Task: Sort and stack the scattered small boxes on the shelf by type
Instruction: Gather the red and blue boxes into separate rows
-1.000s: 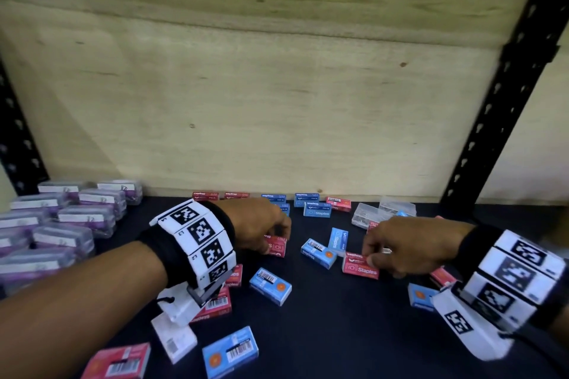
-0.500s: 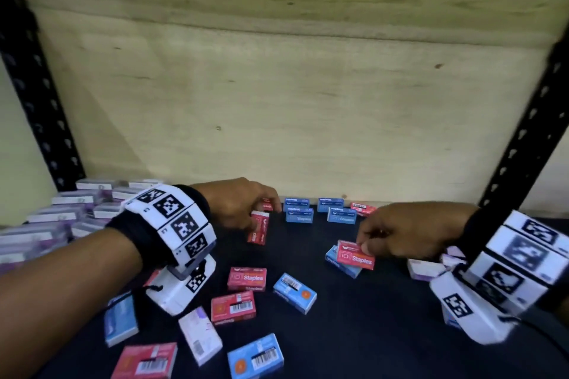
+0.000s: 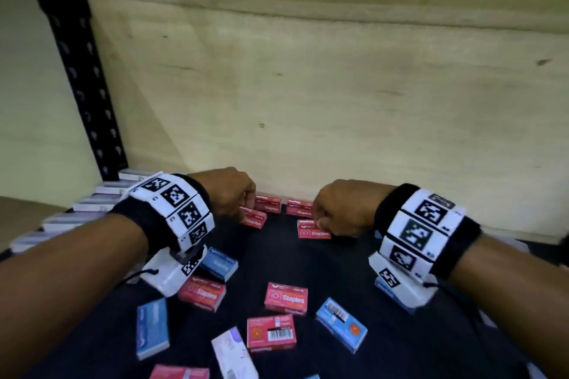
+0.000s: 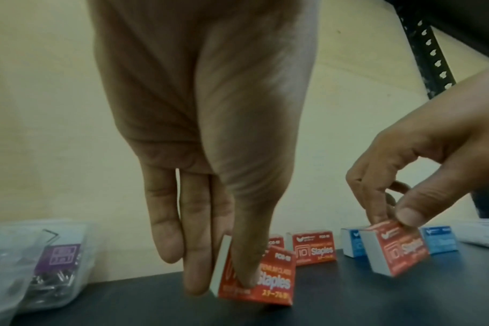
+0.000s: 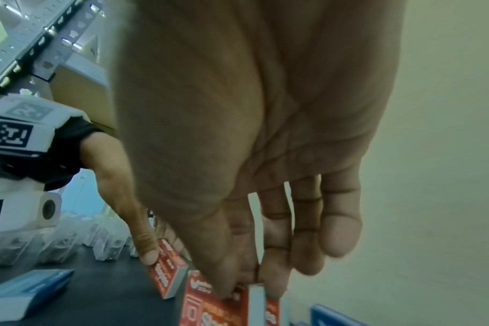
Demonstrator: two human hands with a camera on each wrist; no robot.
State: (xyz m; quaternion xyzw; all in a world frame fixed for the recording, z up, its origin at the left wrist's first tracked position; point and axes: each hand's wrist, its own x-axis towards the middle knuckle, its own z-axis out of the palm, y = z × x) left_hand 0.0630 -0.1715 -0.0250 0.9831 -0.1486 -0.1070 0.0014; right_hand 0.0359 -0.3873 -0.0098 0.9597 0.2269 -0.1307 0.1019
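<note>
My left hand [image 3: 246,213] pinches a red staples box [image 3: 254,220] between thumb and fingers. In the left wrist view this box [image 4: 254,275] stands tilted with one edge on the black shelf [image 3: 308,264]. Just to its right, my right hand [image 3: 318,222] pinches a second red staples box [image 3: 314,229], which hangs slightly above the shelf [image 4: 397,249]. Two more red boxes [image 3: 268,203] [image 3: 299,208] lie against the wooden back wall, right behind both hands. Blue boxes [image 4: 352,242] stand farther right along the wall.
Loose red boxes [image 3: 285,297], blue boxes [image 3: 341,324] and one white box [image 3: 234,354] lie scattered on the near shelf. Clear boxes with purple labels [image 3: 92,206] are stacked at the left. A black upright post [image 3: 77,64] stands at the back left.
Both hands have carried their red boxes back and left to the red boxes at the wall. The left box has come down onto the shelf. The head view has swung left.
</note>
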